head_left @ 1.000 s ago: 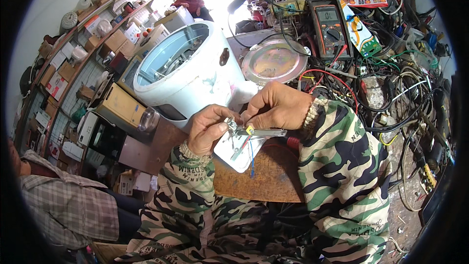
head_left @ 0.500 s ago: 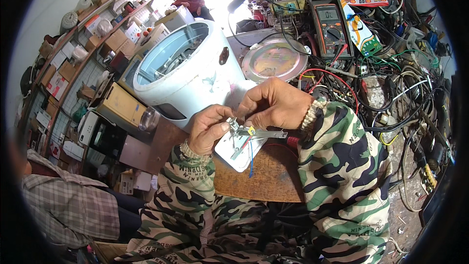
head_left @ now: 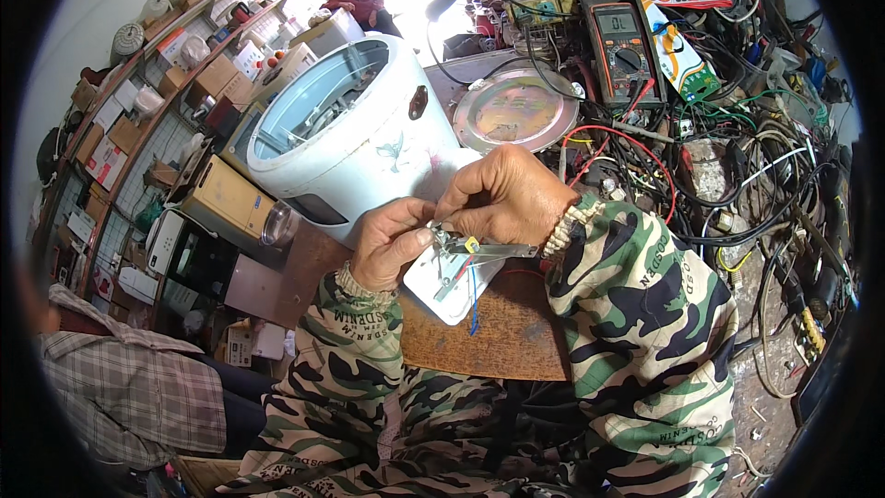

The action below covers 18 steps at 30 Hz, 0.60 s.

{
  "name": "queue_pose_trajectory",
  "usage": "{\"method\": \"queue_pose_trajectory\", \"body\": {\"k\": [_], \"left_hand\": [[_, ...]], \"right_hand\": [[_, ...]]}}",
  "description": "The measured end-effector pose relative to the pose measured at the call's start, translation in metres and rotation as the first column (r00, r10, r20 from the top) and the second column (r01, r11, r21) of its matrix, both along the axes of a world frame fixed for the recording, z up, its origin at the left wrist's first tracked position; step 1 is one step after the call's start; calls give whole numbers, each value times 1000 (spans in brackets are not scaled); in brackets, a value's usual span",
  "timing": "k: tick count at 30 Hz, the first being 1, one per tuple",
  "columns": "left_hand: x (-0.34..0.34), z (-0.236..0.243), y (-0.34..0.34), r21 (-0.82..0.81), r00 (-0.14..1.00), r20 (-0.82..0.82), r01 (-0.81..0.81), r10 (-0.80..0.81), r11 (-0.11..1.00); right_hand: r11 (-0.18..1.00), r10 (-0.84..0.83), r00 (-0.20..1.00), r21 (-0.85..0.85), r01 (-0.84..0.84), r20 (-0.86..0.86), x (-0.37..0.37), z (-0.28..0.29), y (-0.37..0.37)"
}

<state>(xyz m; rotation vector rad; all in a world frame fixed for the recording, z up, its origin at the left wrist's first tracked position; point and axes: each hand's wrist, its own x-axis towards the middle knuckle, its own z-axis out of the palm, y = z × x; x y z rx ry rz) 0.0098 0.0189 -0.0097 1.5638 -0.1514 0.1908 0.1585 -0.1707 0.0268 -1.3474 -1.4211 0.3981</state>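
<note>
My left hand (head_left: 390,243) and my right hand (head_left: 505,196) meet over a small white plastic panel (head_left: 445,280) with red and blue wires hanging from it. The left hand pinches the panel's upper edge. The right hand grips slim metal tweezers (head_left: 484,248) whose tips touch a small part with a yellow tag on the panel. The panel hovers above a brown wooden board (head_left: 489,337) at the bench's near edge. Both sleeves are green camouflage.
A pale blue rice cooker body (head_left: 355,134) stands just behind my hands, with its round metal plate (head_left: 514,111) beside it. A multimeter (head_left: 622,46) and tangled cables (head_left: 737,184) fill the right. Shelves with boxes line the left. A person in a plaid shirt (head_left: 120,387) sits at lower left.
Both hands stay on the panel; the fingers and tweezers shift only slightly at the same spot.
</note>
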Motion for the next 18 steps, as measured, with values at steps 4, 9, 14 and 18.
{"method": "queue_pose_trajectory", "body": {"k": [4, 9, 14, 18], "left_hand": [[-3, -5, 3, -10, 1000, 2, -17, 17, 1000], [0, -4, 1, -14, 1000, 20, 11, -10, 1000], [-7, -4, 3, 1, 999, 29, -20, 20, 1000], [0, -7, 3, -20, 1000, 24, 2, -2, 1000]], "right_hand": [[999, -32, 998, 31, 31, 45, 1, -7, 7], [996, -54, 991, 72, 45, 124, 2, -3, 3], [996, -13, 990, 89, 0, 141, 0, -3, 8], [995, -47, 988, 95, 33, 145, 2, -4, 4]]}}
